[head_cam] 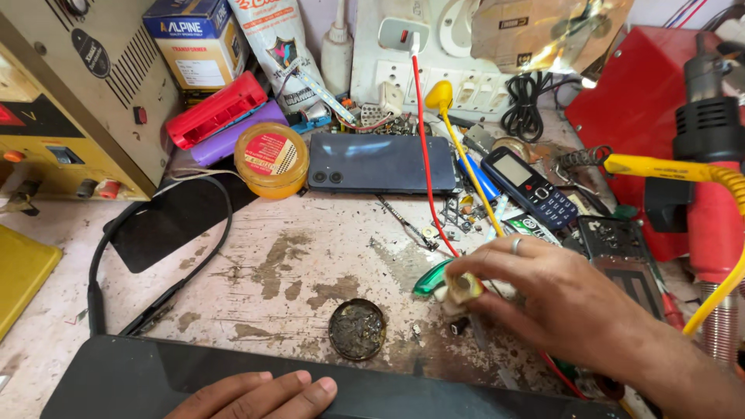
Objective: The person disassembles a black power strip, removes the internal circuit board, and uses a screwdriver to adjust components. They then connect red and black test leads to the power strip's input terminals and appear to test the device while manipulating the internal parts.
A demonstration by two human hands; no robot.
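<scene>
Far left: yellow power supply unit point(66, 101), cut off by the frame edge, and a yellow slab point(22, 271) below it, only a corner visible. Black cable point(101, 264) looping across a worn, stained pale workbench point(272, 248). Bottom edge: dark flat panel point(194, 380), partly out of frame, with left hand point(256, 394) resting flat on it, fingers loose and open, holding nothing; wrist cut off. Just above, small round tin of dark residue point(357, 329) on the bench. Further back, round orange-lidded jar point(271, 159) beside a dark smartphone point(382, 163) lying back up, red case point(217, 109) behind. Right of centre: right hand point(551, 299), ringed, fingers pinched closed on a small pale yellowish object point(463, 287); kind of object hard to make out, mostly hidden by fingertips. Green translucent piece point(431, 278) touching it, half hidden. Beyond, keypad phone point(528, 186) amid cluttered small parts. Far right: opened device board point(617, 252), yellow coiled cord point(698, 174), red hot-air tool point(710, 178), cropped. Wall with switchboard point(403, 46) behind.
</scene>
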